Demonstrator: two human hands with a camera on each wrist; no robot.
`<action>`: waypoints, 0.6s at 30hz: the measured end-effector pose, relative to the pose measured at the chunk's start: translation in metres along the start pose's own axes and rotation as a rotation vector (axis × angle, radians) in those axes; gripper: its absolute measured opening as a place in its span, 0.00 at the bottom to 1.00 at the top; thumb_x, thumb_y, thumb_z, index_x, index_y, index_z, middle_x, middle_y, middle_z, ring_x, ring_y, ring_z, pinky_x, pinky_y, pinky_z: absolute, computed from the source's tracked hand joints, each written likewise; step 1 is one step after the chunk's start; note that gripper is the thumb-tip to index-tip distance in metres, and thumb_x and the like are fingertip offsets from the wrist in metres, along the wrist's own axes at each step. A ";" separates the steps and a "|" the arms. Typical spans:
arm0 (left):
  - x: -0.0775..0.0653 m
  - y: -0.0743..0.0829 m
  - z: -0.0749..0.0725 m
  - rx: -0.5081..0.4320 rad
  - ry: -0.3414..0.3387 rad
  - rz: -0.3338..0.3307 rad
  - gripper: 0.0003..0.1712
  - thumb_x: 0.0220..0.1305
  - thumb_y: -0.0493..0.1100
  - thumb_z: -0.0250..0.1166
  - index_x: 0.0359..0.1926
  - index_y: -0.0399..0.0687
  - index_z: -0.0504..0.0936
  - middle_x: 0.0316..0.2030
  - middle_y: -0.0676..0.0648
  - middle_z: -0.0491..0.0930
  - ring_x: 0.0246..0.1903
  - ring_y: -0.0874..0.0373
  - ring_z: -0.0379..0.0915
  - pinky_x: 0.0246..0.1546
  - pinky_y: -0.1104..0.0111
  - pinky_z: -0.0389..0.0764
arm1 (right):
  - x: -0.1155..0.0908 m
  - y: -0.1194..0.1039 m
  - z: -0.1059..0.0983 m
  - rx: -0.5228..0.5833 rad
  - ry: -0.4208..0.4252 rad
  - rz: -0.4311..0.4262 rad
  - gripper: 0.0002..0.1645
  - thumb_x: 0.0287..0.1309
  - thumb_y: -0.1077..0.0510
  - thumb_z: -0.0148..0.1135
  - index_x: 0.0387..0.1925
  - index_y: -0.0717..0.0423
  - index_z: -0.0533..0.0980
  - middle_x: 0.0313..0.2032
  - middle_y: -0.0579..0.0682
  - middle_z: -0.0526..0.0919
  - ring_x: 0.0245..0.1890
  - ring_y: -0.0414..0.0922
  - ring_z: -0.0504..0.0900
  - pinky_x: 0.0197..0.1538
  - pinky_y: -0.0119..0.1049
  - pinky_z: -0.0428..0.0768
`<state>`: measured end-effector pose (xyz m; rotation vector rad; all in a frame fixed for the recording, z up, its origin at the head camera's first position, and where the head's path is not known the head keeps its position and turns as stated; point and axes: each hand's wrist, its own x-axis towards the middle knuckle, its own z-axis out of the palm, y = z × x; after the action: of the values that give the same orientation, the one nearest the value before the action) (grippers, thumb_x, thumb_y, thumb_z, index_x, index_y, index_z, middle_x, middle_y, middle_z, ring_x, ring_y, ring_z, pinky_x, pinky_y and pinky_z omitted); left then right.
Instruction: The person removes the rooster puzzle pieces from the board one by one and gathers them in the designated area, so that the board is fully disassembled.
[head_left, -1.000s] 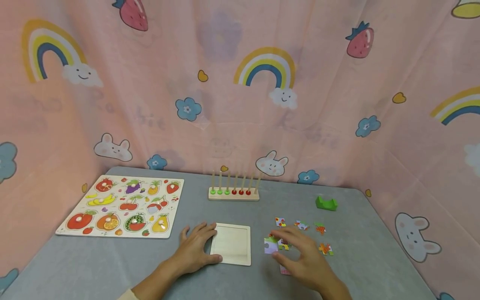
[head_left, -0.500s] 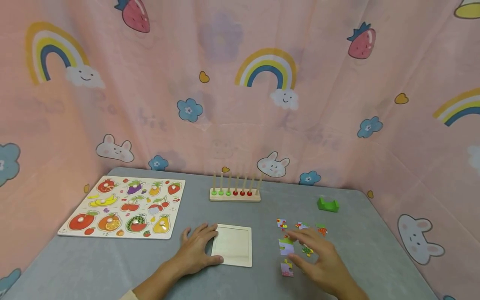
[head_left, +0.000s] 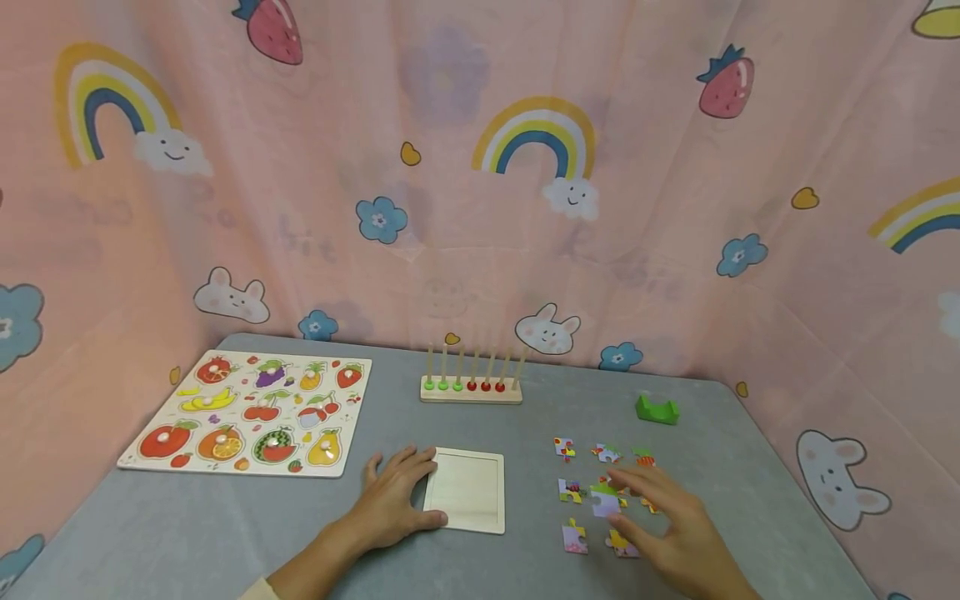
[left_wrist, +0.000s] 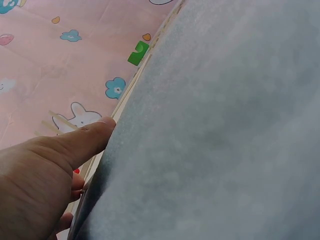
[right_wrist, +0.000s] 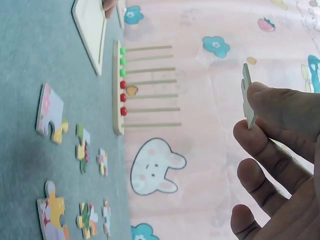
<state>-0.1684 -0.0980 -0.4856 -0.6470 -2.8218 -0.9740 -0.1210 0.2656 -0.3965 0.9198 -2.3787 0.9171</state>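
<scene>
My left hand (head_left: 397,497) rests at the left edge of a square wooden puzzle tray (head_left: 465,492), thumb on the near corner and index finger by the far one. In the left wrist view the thumb (left_wrist: 95,135) touches the tray's rim. My right hand (head_left: 667,525) pinches a lilac and green puzzle piece (head_left: 604,501) above the table; the right wrist view shows this puzzle piece (right_wrist: 247,97) edge-on between thumb and fingers. Below lie several loose pieces, among them a pink-lilac piece (head_left: 574,537) and a yellow one (head_left: 622,543).
A fruit knob board (head_left: 243,414) lies at the left. A peg rack (head_left: 471,392) with green and red beads stands at the back. A green block (head_left: 657,409) sits at the back right. Patterned pink curtain (head_left: 450,250) surrounds the grey table (head_left: 420,567).
My right hand has moved to the right with the puzzle piece, uncovering loose pieces at its left. The left hand stays at the tray.
</scene>
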 end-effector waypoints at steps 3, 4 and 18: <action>0.000 0.000 0.000 0.004 -0.006 -0.001 0.41 0.45 0.57 0.77 0.56 0.39 0.78 0.63 0.44 0.69 0.66 0.41 0.55 0.56 0.35 0.36 | -0.006 0.006 -0.002 -0.013 0.022 0.018 0.38 0.38 0.70 0.77 0.56 0.55 0.77 0.49 0.46 0.81 0.49 0.37 0.74 0.48 0.21 0.70; 0.000 0.000 0.000 0.003 -0.007 -0.002 0.41 0.45 0.57 0.77 0.56 0.39 0.78 0.63 0.44 0.69 0.66 0.41 0.55 0.56 0.35 0.36 | -0.007 0.007 -0.002 -0.019 0.027 0.027 0.38 0.37 0.70 0.77 0.56 0.54 0.78 0.49 0.45 0.81 0.50 0.36 0.74 0.48 0.20 0.69; 0.000 0.000 0.000 -0.003 -0.009 -0.003 0.41 0.45 0.57 0.77 0.57 0.39 0.78 0.64 0.44 0.69 0.66 0.42 0.55 0.56 0.35 0.36 | -0.029 0.022 -0.011 -0.136 0.009 0.224 0.31 0.42 0.63 0.78 0.53 0.52 0.80 0.44 0.39 0.81 0.39 0.37 0.76 0.41 0.21 0.72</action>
<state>-0.1689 -0.0982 -0.4854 -0.6490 -2.8311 -0.9779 -0.1147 0.2985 -0.4149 0.6054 -2.5377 0.8238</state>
